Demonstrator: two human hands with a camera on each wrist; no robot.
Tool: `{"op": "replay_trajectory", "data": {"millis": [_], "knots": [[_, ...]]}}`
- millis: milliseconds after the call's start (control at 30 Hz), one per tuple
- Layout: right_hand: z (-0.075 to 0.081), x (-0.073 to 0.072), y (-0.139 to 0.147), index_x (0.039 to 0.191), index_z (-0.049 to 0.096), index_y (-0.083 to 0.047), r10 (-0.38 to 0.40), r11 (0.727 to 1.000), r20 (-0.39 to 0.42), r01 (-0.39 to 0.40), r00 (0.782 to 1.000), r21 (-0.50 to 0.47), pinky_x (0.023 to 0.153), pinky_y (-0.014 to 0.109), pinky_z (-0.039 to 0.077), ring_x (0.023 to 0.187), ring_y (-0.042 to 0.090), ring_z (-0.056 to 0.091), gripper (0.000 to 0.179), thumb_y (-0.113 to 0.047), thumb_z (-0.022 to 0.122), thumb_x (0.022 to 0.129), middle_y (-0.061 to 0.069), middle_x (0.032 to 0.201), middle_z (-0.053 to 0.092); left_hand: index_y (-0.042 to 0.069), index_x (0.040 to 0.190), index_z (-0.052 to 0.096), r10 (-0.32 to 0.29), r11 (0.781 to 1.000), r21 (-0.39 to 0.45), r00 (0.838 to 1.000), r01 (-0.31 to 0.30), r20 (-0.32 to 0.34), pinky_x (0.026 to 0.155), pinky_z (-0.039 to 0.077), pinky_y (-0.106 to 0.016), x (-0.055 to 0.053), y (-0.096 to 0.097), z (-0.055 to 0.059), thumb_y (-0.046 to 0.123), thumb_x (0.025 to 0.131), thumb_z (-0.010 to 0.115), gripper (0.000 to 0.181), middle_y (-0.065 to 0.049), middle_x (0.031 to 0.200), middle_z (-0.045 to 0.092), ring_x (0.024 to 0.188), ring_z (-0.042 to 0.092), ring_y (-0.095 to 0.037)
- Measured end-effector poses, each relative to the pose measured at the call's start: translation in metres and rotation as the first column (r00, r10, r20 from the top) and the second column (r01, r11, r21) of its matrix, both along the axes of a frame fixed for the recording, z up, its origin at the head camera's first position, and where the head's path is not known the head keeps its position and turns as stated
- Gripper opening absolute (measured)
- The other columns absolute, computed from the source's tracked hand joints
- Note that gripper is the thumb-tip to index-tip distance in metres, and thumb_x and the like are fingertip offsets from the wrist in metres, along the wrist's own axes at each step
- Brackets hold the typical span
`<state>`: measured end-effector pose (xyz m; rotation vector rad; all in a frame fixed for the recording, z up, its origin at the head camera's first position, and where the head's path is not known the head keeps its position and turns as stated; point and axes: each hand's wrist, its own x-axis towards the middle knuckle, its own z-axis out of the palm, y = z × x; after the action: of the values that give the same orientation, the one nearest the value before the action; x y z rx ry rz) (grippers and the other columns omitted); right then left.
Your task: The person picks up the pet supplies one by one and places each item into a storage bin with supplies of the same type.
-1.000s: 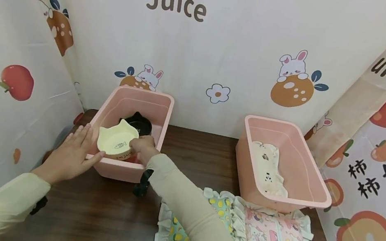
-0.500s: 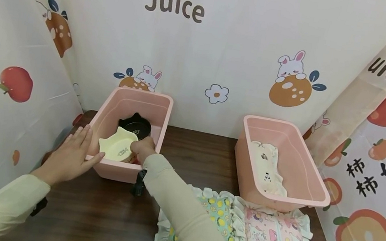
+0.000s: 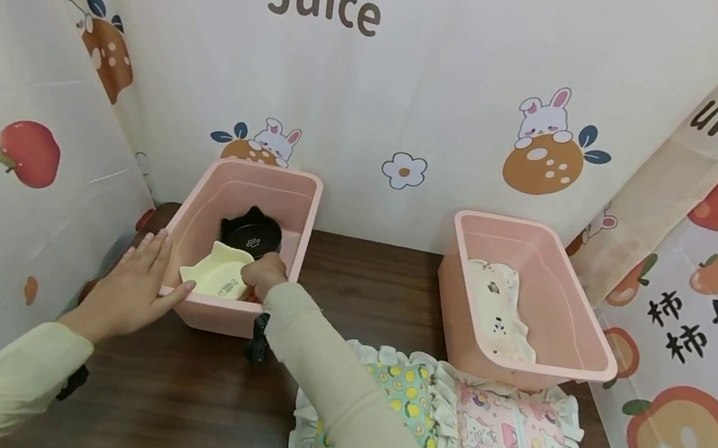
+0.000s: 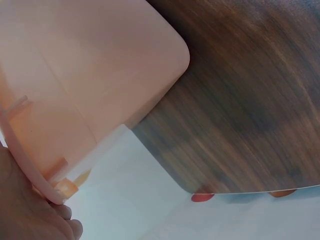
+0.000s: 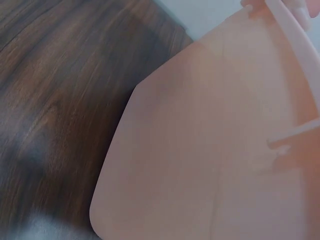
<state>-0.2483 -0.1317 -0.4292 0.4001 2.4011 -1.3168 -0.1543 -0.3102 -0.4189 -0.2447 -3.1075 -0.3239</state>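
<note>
your right hand (image 3: 265,274) pinches the right edge of the pale-yellow cat-shaped bowl (image 3: 215,274), inside the pink bin (image 3: 216,317) left of centre; settle its base flat before releasing, your straight-fingered left hand (image 3: 129,289) steadying the rim.

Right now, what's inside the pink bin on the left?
A black dish and a pale yellow dish, its edge in the right hand. A reddish patch shows, mostly hidden; anything under the dishes is covered.
</note>
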Motion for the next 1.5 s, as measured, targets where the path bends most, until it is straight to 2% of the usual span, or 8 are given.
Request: {"op": "replay_trajectory", "data": {"millis": [167,333,733,1000,1133,1367,1500], "knots": [[0.0047,0.0020,0.0002,0.086,0.063,0.002,-0.007,1.000,0.018,0.007,1.000,0.011,0.050,0.027,0.043,0.070,0.025,0.053,0.011,0.000,0.068,0.077,0.012,0.080,0.054,-0.014,0.147,0.009,-0.003,1.000,-0.007,1.000,0.003,-0.011,0.109,0.014,-0.066,-0.0012,-0.0006,-0.0003,0.058,0.096,0.038,0.093,-0.033,0.154,0.003,0.141,0.004,-0.051],[0.0088,0.0044,0.0016,0.087,0.064,0.001,0.000,0.999,0.010,-0.001,1.000,0.053,0.052,0.026,0.043,0.070,0.023,0.051,0.014,-0.001,0.070,0.076,0.010,0.080,0.054,-0.014,0.147,0.009,0.000,1.000,-0.008,1.000,0.000,-0.007,0.109,0.015,-0.067,-0.0014,-0.0005,0.0003,0.058,0.096,0.037,0.092,-0.033,0.154,0.004,0.141,0.005,-0.051],[0.0061,0.0028,0.0016,0.095,0.066,0.001,0.040,0.986,-0.035,-0.034,0.999,0.166,0.072,0.027,0.051,0.078,0.022,0.053,0.022,-0.008,0.074,0.076,0.010,0.088,0.060,-0.013,0.148,0.007,0.009,1.000,0.020,1.000,-0.010,0.016,0.110,0.010,-0.066,0.0012,0.0027,0.0022,0.058,0.096,0.038,0.093,-0.032,0.155,0.004,0.141,0.005,-0.051],[0.0047,0.0010,-0.0009,0.096,0.066,0.000,0.035,0.986,-0.023,-0.031,0.999,0.164,0.071,0.028,0.050,0.076,0.021,0.053,0.022,-0.009,0.073,0.078,0.009,0.086,0.059,-0.012,0.148,0.008,0.021,1.000,0.016,1.000,-0.022,0.009,0.110,0.010,-0.066,0.0015,0.0025,0.0020,0.058,0.096,0.038,0.093,-0.032,0.155,0.004,0.141,0.004,-0.050],[0.0031,-0.0001,-0.0008,0.096,0.067,0.000,0.038,0.985,-0.042,-0.030,0.998,0.172,0.072,0.028,0.051,0.077,0.020,0.054,0.022,-0.010,0.073,0.077,0.009,0.087,0.060,-0.013,0.148,0.008,0.023,1.000,0.016,1.000,-0.023,0.007,0.110,0.011,-0.066,0.0010,0.0026,0.0010,0.058,0.096,0.038,0.093,-0.032,0.155,0.004,0.142,0.003,-0.050],[0.0009,-0.0006,0.0004,0.096,0.068,-0.001,0.102,0.972,-0.068,-0.085,0.993,0.219,0.075,0.029,0.051,0.079,0.020,0.056,0.023,-0.013,0.073,0.077,0.009,0.088,0.062,-0.013,0.148,0.009,0.028,1.000,0.013,1.000,-0.028,-0.001,0.110,0.011,-0.066,0.0012,0.0035,0.0002,0.056,0.095,0.040,0.092,-0.032,0.154,0.006,0.141,0.005,-0.050],[0.0004,-0.0003,0.0003,0.098,0.068,-0.001,0.110,0.976,-0.063,-0.096,0.992,0.193,0.072,0.029,0.051,0.075,0.020,0.056,0.024,-0.014,0.072,0.078,0.008,0.083,0.060,-0.013,0.148,0.009,0.027,1.000,-0.002,1.000,-0.027,-0.002,0.110,0.012,-0.066,0.0002,0.0034,-0.0007,0.057,0.096,0.039,0.092,-0.032,0.154,0.006,0.141,0.004,-0.050]]}}
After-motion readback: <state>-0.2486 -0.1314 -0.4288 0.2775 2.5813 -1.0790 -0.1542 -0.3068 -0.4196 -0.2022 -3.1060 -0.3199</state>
